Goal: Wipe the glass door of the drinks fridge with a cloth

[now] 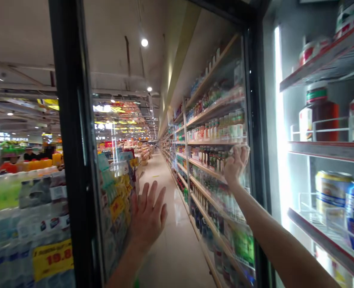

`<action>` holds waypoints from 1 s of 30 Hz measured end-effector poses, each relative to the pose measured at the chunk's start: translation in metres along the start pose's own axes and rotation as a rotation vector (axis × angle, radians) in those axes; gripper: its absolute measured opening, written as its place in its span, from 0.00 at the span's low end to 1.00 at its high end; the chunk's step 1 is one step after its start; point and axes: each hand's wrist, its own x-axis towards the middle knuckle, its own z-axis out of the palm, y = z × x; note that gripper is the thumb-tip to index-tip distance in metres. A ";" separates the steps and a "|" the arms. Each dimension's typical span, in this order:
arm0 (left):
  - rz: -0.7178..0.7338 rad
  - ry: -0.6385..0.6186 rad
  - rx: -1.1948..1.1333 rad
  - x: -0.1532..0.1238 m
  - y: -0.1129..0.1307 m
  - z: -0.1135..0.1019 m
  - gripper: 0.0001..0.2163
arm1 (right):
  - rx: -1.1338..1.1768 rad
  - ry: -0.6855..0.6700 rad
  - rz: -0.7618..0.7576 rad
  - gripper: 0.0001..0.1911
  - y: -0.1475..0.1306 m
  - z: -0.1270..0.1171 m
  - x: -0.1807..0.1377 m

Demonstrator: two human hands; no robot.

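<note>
Only the head view here, so going off that. Both hands are up on the glass door [120, 60] of a lit cooler. The left hand [148, 216] is released, palm flat and fingers spread on the lower part of the pane. The right hand [236, 162] is higher up and clenched into a fist, right by the dark frame [256, 168] on the cooler side. It might have something pale bunched up in it, but I honestly can't tell.

What I'd worry about:

- The fist sits just beside that frame edge. If the door swings toward the cooler, the knuckles could get pinched between frame and cabinet.
- A flat palm on glass has no real grip (cooler glass can be damp, too). A hard lean could make it slide, and the person's weight would go with it.
- To the right of the right hand, the cans [333, 192] stand near the front of their shelf [329, 240], with a bottle [321, 112] above them. A stray right elbow or a jolt from the door could knock them off.
- Left of the left hand, stacked water packs with a yellow price tag [52, 258] stand close behind the door. If it swings wide, it could bump them.
</note>
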 end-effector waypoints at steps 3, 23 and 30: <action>-0.020 -0.005 -0.037 -0.002 -0.001 0.000 0.21 | 0.030 -0.070 -0.135 0.25 -0.015 0.001 -0.008; 0.038 -0.012 0.026 -0.001 -0.008 -0.002 0.19 | 0.111 -0.207 -0.261 0.27 -0.065 -0.027 -0.087; 0.041 -0.027 0.027 -0.001 -0.007 -0.004 0.19 | 0.054 -0.301 -0.282 0.26 -0.064 -0.037 -0.103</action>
